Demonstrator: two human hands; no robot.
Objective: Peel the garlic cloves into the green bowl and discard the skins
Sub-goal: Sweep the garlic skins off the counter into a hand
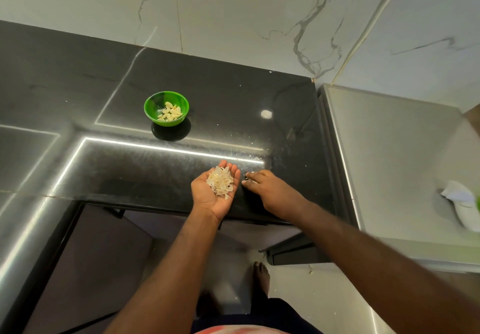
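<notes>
Stage: peeling looks done; skins are being gathered, discard not yet done.
Cloves: peeled cloves (170,114) lie in bowl (153,99), back-left on worktop (130,167), well apart from both hands.
L hand: L hand (211,194) is palm up at the near edge of the worktop. Its fingers are straight and relaxed, cupping a heap of skins (220,184); nothing pinched.
R hand: R hand (270,190) is palm down just right of L hand. Fingers (249,176) are bent, tips on the worktop at a few scraps (253,172). Can't tell if they pinch any or only sweep.
Key relation: scraps sit at the R fingertips, betw. the two hands, just beside the heap. R hand is nearer, so a short move left would add them.
Leftovers: fine bits (255,157) further back, by the light reflection (168,149).
Risk: skins are light and loose; a tilted palm could prob. spill them.
Next: prob. carry the heap off; no dump spot in view.
</notes>
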